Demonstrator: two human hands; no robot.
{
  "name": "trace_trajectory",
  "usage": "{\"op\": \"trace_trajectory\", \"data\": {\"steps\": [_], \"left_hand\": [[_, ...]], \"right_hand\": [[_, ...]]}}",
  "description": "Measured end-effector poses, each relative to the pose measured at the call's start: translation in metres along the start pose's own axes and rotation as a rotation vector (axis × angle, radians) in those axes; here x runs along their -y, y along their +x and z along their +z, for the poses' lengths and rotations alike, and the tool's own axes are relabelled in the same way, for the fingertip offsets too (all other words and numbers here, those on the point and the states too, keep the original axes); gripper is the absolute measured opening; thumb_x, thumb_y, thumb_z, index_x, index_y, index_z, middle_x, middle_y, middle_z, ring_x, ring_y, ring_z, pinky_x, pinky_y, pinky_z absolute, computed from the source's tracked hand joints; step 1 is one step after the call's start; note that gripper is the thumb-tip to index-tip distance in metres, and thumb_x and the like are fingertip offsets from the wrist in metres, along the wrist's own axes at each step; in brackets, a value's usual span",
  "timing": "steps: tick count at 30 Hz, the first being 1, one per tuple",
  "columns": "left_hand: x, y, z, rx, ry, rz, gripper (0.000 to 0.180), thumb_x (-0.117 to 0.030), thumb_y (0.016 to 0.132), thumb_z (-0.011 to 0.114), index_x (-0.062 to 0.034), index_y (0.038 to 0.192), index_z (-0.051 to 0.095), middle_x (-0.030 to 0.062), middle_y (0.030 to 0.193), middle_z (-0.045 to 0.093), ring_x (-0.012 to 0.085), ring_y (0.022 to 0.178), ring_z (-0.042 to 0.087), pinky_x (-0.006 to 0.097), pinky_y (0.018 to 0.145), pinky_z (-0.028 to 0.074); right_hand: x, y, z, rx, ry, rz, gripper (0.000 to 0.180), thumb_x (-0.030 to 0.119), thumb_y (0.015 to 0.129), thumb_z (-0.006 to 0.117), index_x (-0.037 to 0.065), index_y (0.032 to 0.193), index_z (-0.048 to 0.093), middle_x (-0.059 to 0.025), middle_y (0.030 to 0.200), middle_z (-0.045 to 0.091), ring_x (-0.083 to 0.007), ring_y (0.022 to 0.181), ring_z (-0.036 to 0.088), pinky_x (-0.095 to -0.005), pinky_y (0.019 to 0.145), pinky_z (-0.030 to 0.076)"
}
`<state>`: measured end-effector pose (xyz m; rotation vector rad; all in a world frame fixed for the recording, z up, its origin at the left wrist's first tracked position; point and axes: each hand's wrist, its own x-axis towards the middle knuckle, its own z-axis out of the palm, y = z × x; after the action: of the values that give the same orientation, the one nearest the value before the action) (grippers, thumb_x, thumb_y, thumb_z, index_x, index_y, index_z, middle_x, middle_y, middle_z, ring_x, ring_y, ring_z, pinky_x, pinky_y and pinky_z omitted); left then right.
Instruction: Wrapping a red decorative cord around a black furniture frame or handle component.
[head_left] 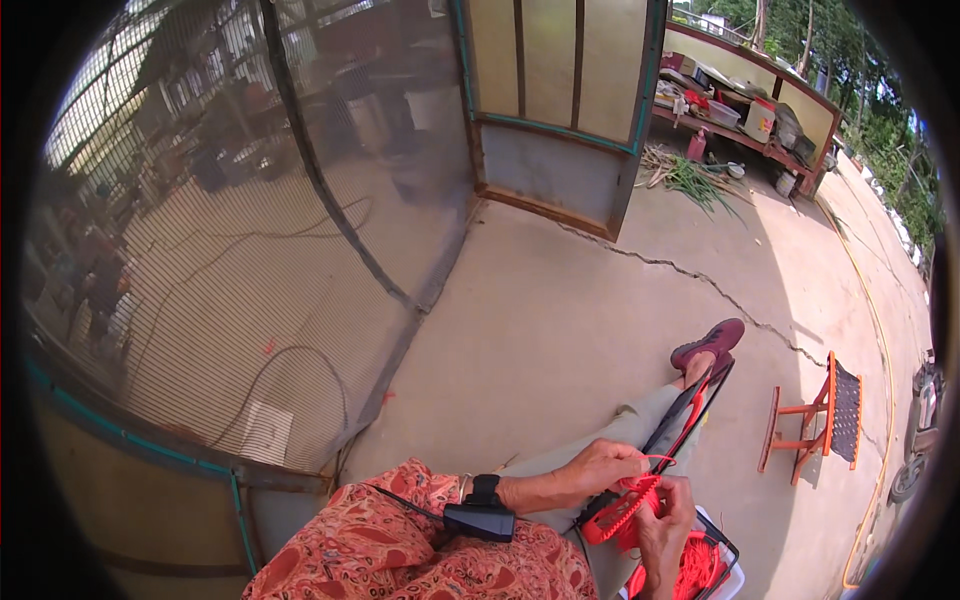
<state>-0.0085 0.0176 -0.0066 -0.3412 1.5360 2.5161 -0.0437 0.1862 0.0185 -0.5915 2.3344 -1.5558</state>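
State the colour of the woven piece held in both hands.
Bright red: the woven piece is held between the left hand and right hand, seen in the head view.

Seated person, left hand and right hand both gripping red woven mesh piece over lap. Red cord pile in basket below. Overturned red stool on cracked concrete floor.

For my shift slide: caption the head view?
Left hand and right hand work red cord outdoors.
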Motion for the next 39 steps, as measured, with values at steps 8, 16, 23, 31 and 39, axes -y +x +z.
{"op": "trace_trajectory", "data": {"steps": [8,16,23,31,39], "left_hand": [[-0.013,0.003,-0.006,-0.085,0.068,0.061,0.022,-0.019,0.093,0.059,0.0016,0.089,0.065,0.004,0.082,0.064,0.0101,0.075,0.058,0.026,0.068,0.048],[-0.055,0.017,-0.009,-0.183,0.051,0.22,0.021,-0.018,0.093,0.058,-0.0003,0.083,0.064,0.0043,0.078,0.064,0.0098,0.073,0.057,0.027,0.07,0.047],[-0.061,0.006,0.019,-0.088,0.164,0.418,0.025,-0.018,0.094,0.055,0.0045,0.096,0.064,0.0056,0.092,0.062,0.0094,0.08,0.054,0.027,0.076,0.046],[-0.057,0.015,0.002,-0.118,0.048,0.378,0.033,-0.026,0.1,0.045,-0.0023,0.078,0.053,0.0145,0.106,0.062,0.0178,0.095,0.054,0.033,0.082,0.044],[-0.03,0.007,0.006,-0.114,-0.043,0.009,0.032,-0.028,0.1,0.046,0.0004,0.093,0.058,0.011,0.096,0.061,0.0184,0.09,0.057,0.033,0.075,0.049]], "right_hand": [[-0.001,0.004,0.002,0.02,0.05,-0.025,0.033,0.007,0.078,0.069,0.002,0.109,0.058,-0.0093,0.096,0.057,-0.0213,0.088,0.06,-0.0309,0.08,0.048],[0.029,0.04,-0.011,-0.058,0.053,-0.239,0.023,0.011,0.085,0.067,0.0,0.104,0.062,-0.0081,0.082,0.057,-0.0171,0.077,0.059,-0.0285,0.069,0.047],[0.043,0.057,-0.018,0.095,-0.202,-0.219,0.024,0.02,0.081,0.072,0.003,0.097,0.066,-0.0069,0.072,0.048,-0.0193,0.065,0.048,-0.0332,0.058,0.039],[0.035,0.036,-0.058,-0.112,0.487,-0.016,0.038,0.029,0.084,0.073,0.0,0.105,0.062,-0.0015,0.09,0.056,-0.0113,0.083,0.052,-0.0261,0.077,0.042],[0.005,0.009,-0.151,-0.254,1.324,-0.193,0.032,0.036,0.101,0.043,0.009,0.085,0.046,0.0025,0.064,0.038,-0.0118,0.063,0.04,-0.0309,0.072,0.04]]}}
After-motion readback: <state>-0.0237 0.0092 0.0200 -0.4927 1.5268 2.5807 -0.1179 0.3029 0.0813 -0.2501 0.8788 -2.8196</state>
